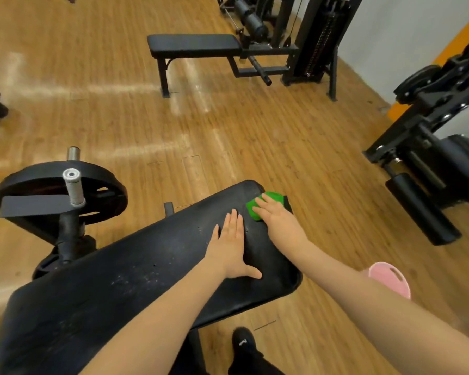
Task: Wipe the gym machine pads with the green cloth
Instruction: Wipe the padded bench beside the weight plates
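Black vinyl, long and gently rounded, the pad (136, 266) carries pale scuffs and dust specks. On it the left hand (232, 249) lies flat, fingers spread, bracing. Further right, the right hand (275, 216) presses the bunched green cloth (266, 203) onto the pad's far corner. Firm overlapping strokes back toward the specks would serve best.

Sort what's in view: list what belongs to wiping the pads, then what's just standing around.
In the job:
green cloth, under the right hand
long black pad, left hand flat on it

Standing around:
flat bench
weight plate
pink container
black shoe
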`<act>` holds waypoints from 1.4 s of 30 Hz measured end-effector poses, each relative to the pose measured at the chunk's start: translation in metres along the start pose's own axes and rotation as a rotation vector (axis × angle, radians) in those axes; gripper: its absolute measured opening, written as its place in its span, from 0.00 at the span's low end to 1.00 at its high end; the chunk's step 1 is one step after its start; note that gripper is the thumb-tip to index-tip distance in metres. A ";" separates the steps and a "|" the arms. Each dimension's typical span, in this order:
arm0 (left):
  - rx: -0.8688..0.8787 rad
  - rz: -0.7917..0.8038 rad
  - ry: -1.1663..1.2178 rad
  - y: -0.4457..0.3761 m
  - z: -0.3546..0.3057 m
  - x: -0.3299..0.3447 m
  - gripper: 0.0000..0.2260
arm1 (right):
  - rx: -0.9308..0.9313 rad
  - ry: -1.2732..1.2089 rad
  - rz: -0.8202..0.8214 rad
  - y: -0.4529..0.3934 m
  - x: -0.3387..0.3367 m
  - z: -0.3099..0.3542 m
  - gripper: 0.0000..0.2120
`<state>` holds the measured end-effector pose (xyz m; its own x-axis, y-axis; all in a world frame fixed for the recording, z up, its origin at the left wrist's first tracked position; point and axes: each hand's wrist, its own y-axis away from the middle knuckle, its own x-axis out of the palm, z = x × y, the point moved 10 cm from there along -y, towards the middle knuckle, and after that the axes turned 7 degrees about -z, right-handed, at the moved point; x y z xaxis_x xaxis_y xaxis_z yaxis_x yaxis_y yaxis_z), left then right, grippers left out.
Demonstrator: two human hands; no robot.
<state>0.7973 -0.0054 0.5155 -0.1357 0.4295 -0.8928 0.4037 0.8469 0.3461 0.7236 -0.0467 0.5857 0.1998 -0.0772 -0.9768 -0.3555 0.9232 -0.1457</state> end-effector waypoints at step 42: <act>0.046 0.029 0.036 0.003 0.013 0.007 0.58 | 0.002 0.106 -0.066 0.032 0.005 0.007 0.26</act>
<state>0.8098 -0.0039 0.5064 -0.1558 0.4651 -0.8714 0.4488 0.8192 0.3570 0.7196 -0.0150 0.5773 0.1250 -0.1769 -0.9763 -0.3434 0.9155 -0.2098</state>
